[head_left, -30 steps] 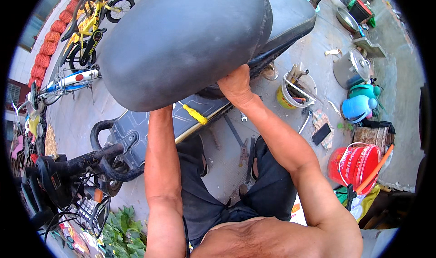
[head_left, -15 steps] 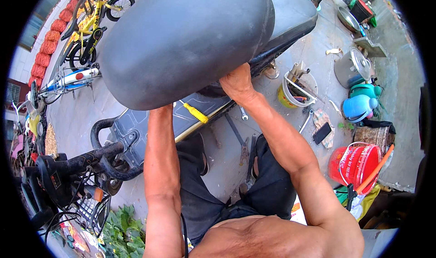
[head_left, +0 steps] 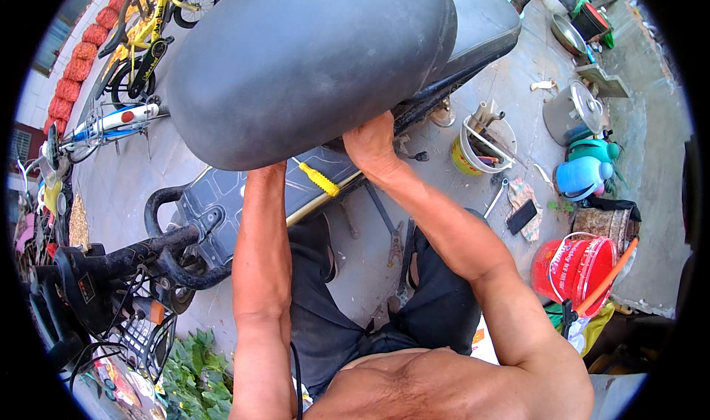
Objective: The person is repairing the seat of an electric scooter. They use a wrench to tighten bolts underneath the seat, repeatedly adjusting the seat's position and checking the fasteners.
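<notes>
A large black seat (head_left: 303,58) of an electric scooter fills the upper middle of the view. Below its near edge, my left hand (head_left: 267,171) reaches under; only the wrist shows, the fingers are hidden. My right hand (head_left: 371,142) is curled at the seat's lower right edge, closed, its fingertips and whatever they hold out of sight. Between the two forearms, a yellow-handled screwdriver (head_left: 319,179) lies on the scooter's dark footboard (head_left: 218,191). A small black piece (head_left: 418,156) shows just right of my right hand; its kind is unclear.
Handlebars (head_left: 89,279) stand at the left. On the right are a tool bucket (head_left: 482,145), a wrench (head_left: 497,197), a phone (head_left: 522,217) on a cloth, a red bucket (head_left: 576,272), a blue jug (head_left: 584,176) and a lidded metal pot (head_left: 573,113). Bicycles (head_left: 144,46) stand at the upper left.
My right hand has shifted slightly left along the seat's edge. A wrench seen on the ground beside that forearm is now hidden. The small black piece has come into sight.
</notes>
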Motion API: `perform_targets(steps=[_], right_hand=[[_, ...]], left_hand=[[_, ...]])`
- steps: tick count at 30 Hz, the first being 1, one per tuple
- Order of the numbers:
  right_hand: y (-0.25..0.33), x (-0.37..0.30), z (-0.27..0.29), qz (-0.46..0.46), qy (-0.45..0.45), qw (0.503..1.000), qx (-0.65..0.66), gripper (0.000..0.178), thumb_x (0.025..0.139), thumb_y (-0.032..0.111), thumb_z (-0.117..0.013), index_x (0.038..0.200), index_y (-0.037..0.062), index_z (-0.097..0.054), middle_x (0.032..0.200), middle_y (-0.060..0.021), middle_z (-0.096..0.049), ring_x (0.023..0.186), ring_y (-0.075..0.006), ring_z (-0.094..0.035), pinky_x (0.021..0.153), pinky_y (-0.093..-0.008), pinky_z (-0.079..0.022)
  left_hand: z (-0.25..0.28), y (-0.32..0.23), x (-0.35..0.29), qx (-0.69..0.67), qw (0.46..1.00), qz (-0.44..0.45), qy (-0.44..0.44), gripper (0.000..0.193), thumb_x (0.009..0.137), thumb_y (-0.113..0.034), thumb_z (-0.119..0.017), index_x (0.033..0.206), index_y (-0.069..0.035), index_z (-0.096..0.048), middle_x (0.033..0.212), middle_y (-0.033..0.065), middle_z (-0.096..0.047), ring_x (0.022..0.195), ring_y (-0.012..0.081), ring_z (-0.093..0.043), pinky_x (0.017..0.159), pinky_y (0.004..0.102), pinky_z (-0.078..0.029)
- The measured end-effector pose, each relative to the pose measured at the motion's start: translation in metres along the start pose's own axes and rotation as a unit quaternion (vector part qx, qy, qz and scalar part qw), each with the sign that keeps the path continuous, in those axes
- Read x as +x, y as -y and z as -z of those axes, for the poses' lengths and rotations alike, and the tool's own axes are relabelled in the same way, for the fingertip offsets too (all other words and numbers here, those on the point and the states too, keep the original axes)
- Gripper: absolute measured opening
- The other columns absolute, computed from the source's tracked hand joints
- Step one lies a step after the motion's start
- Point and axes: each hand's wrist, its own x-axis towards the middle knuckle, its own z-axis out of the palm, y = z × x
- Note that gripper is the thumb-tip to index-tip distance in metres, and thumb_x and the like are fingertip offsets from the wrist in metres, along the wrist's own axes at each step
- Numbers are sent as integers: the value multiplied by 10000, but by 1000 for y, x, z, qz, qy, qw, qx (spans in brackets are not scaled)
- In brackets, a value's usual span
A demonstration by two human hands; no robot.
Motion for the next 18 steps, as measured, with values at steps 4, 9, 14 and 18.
perform_targets(steps=[4, 9, 14, 18], right_hand=[[7, -5, -2, -23, 23, 998, 54, 221, 854, 187, -560, 908, -25, -599, 831, -215, -631, 877, -386, -599, 714, -392, -457], [23, -14, -10, -75, 19, 991, 110, 227, 886, 189, -516, 865, -24, -591, 748, -174, -631, 767, -294, -628, 662, -364, -455], [66, -17, -8, -322, 111, 864, 372, 252, 911, 201, -480, 774, 3, -555, 649, -57, -567, 624, -129, -543, 581, -281, -426], [60, -21, -15, -284, 118, 843, 441, 250, 939, 203, -448, 809, 8, -538, 640, -45, -557, 617, -121, -540, 574, -278, -430]], left_hand=[[7, -2, 2, 12, 1000, 3, 10, 415, 902, -282, -553, 1255, -84, -459, 1257, 98, -510, 1117, 256, -483, 960, 394, -392], [12, -1, 3, 25, 999, 10, 22, 419, 903, -292, -548, 1257, -88, -452, 1245, 97, -516, 1100, 256, -491, 947, 396, -402], [24, -5, 9, 60, 997, 35, 46, 423, 904, -303, -543, 1258, -92, -446, 1233, 96, -522, 1083, 257, -499, 934, 399, -412], [13, -2, 2, 26, 999, 8, 29, 391, 898, -281, -552, 1227, -87, -469, 1195, 89, -538, 1048, 236, -514, 901, 383, -429]])
